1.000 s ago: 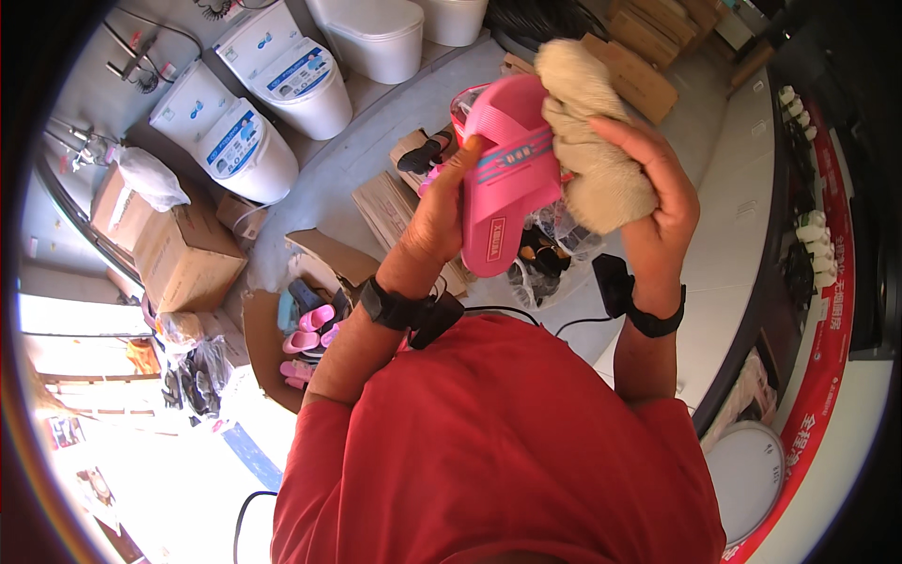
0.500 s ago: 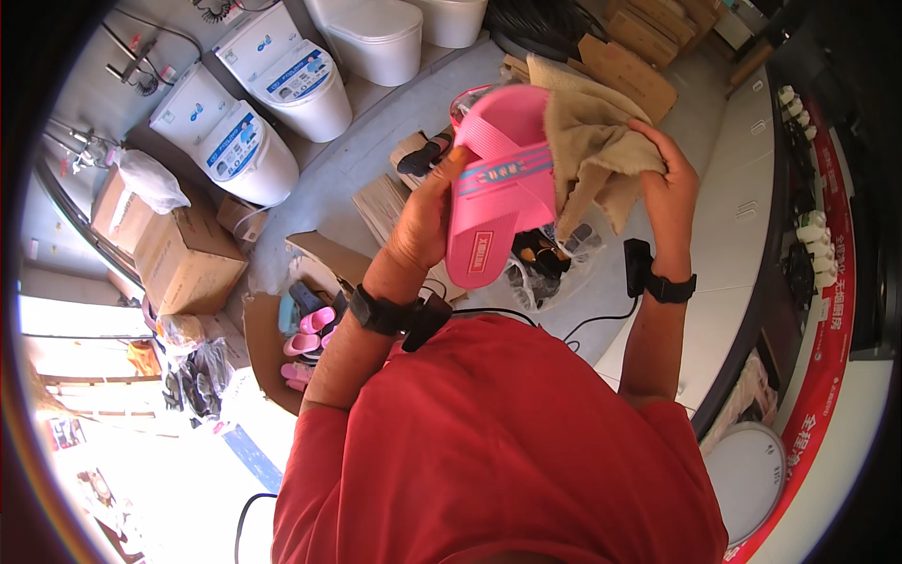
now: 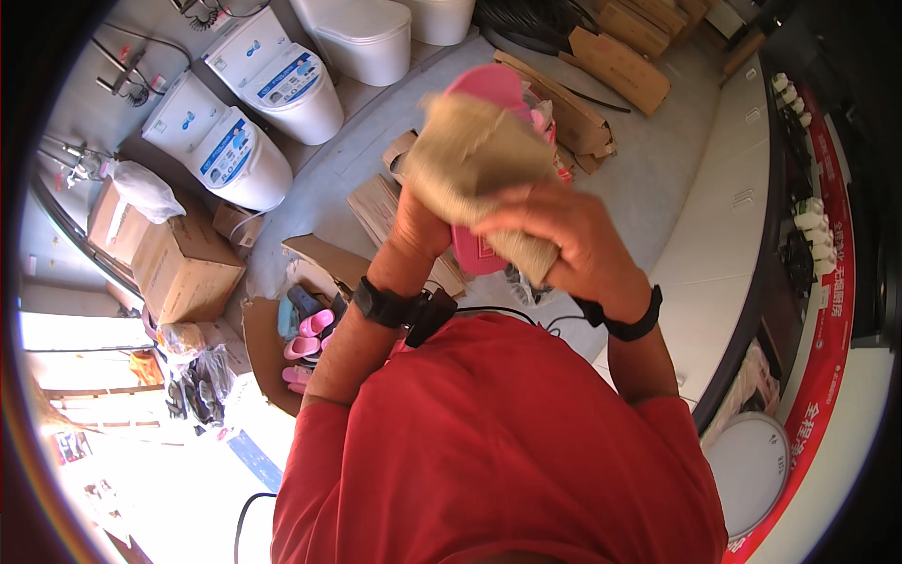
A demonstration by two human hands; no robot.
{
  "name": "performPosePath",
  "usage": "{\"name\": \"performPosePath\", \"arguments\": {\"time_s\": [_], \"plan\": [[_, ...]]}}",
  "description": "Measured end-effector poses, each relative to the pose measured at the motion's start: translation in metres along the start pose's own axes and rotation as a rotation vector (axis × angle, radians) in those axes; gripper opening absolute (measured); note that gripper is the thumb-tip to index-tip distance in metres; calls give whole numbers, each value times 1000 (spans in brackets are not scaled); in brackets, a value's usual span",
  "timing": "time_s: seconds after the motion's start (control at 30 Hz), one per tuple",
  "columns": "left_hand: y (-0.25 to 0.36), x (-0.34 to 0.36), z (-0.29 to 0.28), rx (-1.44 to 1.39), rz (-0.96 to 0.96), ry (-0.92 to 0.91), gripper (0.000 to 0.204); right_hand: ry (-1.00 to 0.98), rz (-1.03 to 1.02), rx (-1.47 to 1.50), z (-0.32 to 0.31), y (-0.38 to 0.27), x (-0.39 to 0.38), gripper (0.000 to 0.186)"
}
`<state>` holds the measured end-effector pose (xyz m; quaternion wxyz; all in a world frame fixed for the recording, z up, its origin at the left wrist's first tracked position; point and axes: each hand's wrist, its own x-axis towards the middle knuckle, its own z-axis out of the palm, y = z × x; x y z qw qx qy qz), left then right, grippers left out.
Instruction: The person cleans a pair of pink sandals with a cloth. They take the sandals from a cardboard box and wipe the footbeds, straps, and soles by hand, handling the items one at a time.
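In front of me a pink slide sandal (image 3: pixel 489 85) is held up, mostly hidden under a tan cloth (image 3: pixel 477 150). Only its toe end and a bit of its heel end show. My left hand (image 3: pixel 420 224) grips the sandal from its left side, with the fingers behind the cloth. My right hand (image 3: pixel 554 226) lies across the lower part of the cloth, closed on it and pressing it against the sandal. The cloth is slightly smeared by motion.
At lower left stands an open carton (image 3: pixel 266 352) with several pink and dark slippers (image 3: pixel 310 334). Closed cartons (image 3: pixel 183 268) are stacked beyond it. Several white toilets (image 3: pixel 246 160) line the far left. A white cabinet (image 3: pixel 695 254) runs along my right.
My right hand has brought the cloth left and down over the sandal, covering its strap. The left hand still holds the sandal in nearly the same place.
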<state>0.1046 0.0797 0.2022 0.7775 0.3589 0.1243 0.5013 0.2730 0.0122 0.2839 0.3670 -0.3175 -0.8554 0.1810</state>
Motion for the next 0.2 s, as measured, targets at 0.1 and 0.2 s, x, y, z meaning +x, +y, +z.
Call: {"name": "performPosePath", "arguments": {"time_s": [0.1, 0.2], "plan": [[9, 12, -17, -502, -181, -49, 53, -117, 134, 135, 10, 8, -23, 37], [22, 3, 3, -280, 7, 223, 58, -255, 381, 231, 4, 30, -44, 34]]}}
